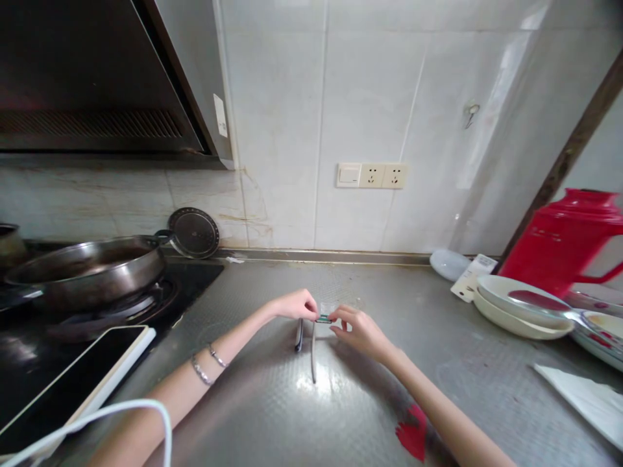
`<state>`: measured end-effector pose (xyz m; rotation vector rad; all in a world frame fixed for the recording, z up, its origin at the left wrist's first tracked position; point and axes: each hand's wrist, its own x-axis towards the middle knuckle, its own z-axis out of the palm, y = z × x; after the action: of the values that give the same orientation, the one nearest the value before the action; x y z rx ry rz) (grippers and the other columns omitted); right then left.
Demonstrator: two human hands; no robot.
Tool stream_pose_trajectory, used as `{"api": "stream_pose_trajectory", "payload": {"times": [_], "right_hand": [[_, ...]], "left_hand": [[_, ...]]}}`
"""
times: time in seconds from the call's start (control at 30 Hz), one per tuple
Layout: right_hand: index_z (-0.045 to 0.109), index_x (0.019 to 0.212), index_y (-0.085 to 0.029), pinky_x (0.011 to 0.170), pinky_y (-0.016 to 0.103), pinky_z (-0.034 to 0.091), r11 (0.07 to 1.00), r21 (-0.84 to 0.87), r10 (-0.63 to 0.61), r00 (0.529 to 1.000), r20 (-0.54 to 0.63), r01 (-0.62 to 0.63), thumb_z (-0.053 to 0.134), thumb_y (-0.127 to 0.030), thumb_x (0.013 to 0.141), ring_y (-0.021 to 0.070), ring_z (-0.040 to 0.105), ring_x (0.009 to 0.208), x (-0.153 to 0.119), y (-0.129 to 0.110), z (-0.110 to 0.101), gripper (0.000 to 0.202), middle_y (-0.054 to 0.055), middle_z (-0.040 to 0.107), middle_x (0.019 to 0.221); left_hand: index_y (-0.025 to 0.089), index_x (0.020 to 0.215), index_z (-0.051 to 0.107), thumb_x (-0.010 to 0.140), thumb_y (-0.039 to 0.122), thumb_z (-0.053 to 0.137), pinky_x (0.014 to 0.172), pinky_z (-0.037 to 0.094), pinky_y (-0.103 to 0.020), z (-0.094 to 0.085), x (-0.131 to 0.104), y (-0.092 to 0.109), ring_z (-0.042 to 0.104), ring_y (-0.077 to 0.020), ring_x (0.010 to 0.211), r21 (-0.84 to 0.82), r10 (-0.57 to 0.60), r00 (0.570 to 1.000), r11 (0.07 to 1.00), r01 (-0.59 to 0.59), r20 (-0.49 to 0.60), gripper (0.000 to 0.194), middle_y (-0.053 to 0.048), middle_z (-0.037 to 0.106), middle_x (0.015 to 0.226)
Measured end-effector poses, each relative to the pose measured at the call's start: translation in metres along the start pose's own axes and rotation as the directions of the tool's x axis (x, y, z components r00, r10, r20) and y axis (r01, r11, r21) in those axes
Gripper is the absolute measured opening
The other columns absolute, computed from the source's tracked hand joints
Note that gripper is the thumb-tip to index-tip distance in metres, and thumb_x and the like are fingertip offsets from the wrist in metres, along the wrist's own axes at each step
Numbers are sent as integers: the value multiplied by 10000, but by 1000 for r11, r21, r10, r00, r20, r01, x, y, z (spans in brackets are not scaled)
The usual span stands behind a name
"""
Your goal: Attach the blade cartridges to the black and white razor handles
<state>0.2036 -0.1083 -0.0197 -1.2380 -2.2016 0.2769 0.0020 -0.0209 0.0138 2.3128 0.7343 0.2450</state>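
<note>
Over the middle of the metal counter, both hands meet at a small green-and-dark flat piece, too small to name. My left hand is closed in a pinch at its left end. The thumb and fingertips of my right hand pinch its right end. Below my left fingers a short dark strip points toward me. Beside it a thin, slightly bent grey strip also runs toward me; whether either strip joins the green piece I cannot tell.
A steel pan sits on the black stove at left, near a tablet and a white cable. Stacked plates and a red thermos jug stand at right. A red patch marks the metal counter.
</note>
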Motion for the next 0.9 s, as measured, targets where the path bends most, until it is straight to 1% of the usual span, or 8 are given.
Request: {"api": "stream_pose_trajectory", "payload": {"times": [0.3,0.43,0.5,0.57,0.63,0.67,0.77,0.9], "right_hand": [[641,916,-216,635,225,411,996,-90,-25,1000,-4,25,495,-342,838,116,561,666,-1,-2,-2,208,33,622,835],[646,930,-229,626,221,405,994,-103,-24,1000,4,24,471,-345,853,116,563,667,0,-1,-6,224,33,627,846],[651,928,-227,637,227,409,995,-98,0,1000,5,1,464,-347,854,122,567,676,1,3,-8,233,40,630,852],[657,920,-223,656,239,416,995,-92,34,999,-9,-35,467,-351,849,128,566,684,1,10,-10,240,46,632,853],[663,910,-218,674,252,422,994,-84,74,997,-32,-76,479,-357,839,136,563,693,2,19,-12,242,48,634,846],[666,907,-214,675,256,424,992,-79,92,995,-41,-95,485,-360,832,140,562,697,2,23,-12,244,49,634,843],[673,892,-208,678,262,424,988,-75,131,991,-33,-133,501,-358,814,148,563,709,4,32,-12,242,50,634,841],[678,863,-216,697,265,422,986,-70,150,989,-16,-151,518,-354,789,148,567,738,11,35,-13,224,41,629,864]], "left_hand": [[97,729,695,666,259,578,516,335,-178,3,2,-4,466,-80,546,-94,-19,999,995,24,49,209,-2,605,594],[93,749,695,692,302,577,537,357,-193,2,3,-4,488,-95,559,-92,-30,999,995,32,30,247,-19,619,612],[101,818,689,701,326,580,587,387,-210,3,4,-4,529,-121,631,-33,-15,1000,999,15,-15,276,-42,649,712],[118,945,655,699,335,590,690,417,-243,8,5,-3,554,-160,772,87,14,992,996,-3,-123,334,-71,653,884],[136,1073,587,694,315,595,825,401,-298,15,6,-1,520,-205,944,258,61,968,966,3,-242,420,-97,608,1050],[142,1119,552,692,302,593,880,376,-326,19,6,-1,485,-224,1014,341,85,957,940,15,-277,458,-105,581,1104],[151,1189,484,687,279,577,939,329,-363,31,8,3,414,-254,1104,493,115,957,870,33,-266,526,-111,534,1173],[140,1241,421,695,301,559,931,323,-366,38,10,4,416,-264,1107,516,82,970,855,50,-231,586,-121,530,1154]]}}
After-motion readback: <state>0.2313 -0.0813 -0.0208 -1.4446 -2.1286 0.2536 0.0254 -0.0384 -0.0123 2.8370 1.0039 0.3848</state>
